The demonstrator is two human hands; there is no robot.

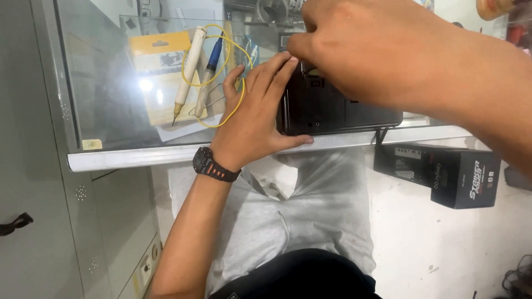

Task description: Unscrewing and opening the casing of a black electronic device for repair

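While left hand (pixel 252 119) braces black device (pixel 332 108) flat on glass counter (pixel 111 94) near front edge, fingers spread against its left end, right hand (pixel 354 47) pinches fingertips together at top-left corner; step looks like working small catch or part there; next move likely needs fine fingertip force, steady brace; device long axis runs left-right, back face up; two probe pens (pixel 197 69) just left.

Our left hand (pixel 252 119) lies flat, fingers spread, wrist bent; our right hand (pixel 354 47) reaches across from the right, fingers curled downward.
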